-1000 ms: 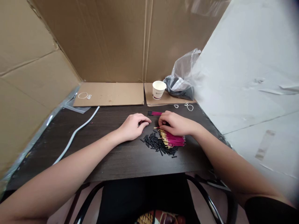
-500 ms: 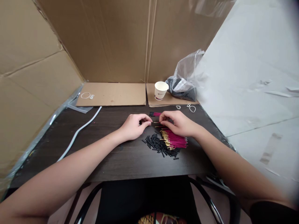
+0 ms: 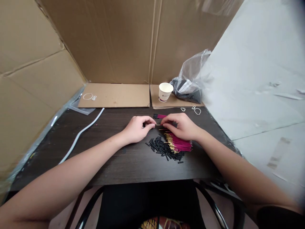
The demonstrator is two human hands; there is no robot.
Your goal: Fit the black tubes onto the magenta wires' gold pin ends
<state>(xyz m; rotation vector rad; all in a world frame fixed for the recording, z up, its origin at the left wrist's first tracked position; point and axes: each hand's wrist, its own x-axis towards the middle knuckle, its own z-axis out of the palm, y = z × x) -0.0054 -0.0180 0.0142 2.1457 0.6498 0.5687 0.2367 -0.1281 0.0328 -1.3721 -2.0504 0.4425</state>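
Observation:
My right hand (image 3: 179, 125) pinches a thin wire, and its gold-coloured terminal (image 3: 158, 125) points left out of the fingertips. Facing it, my left hand (image 3: 138, 128) is closed in a pinch, with a small dark end of a short black tube at the fingertips; most of it is hidden. The terminal's tip meets the left fingertips. Under and beside my right hand lies a bundle of magenta wires (image 3: 182, 144) with gold terminals. A loose pile of short black tubes (image 3: 159, 147) is left of the bundle. Behind the hands lie several magenta wires with black ends (image 3: 159, 116).
A paper cup (image 3: 165, 93) and a clear plastic bag of black pieces (image 3: 188, 90) stand on cardboard at the back. White rubber bands (image 3: 197, 111) lie right, others on the left cardboard (image 3: 119, 95). A pale tube (image 3: 81, 133) runs along the left. Cardboard walls enclose the table.
My right hand has moved slightly left, closing the gap between the terminal and my left fingertips. The left hand has hardly moved; the view has shifted a little.

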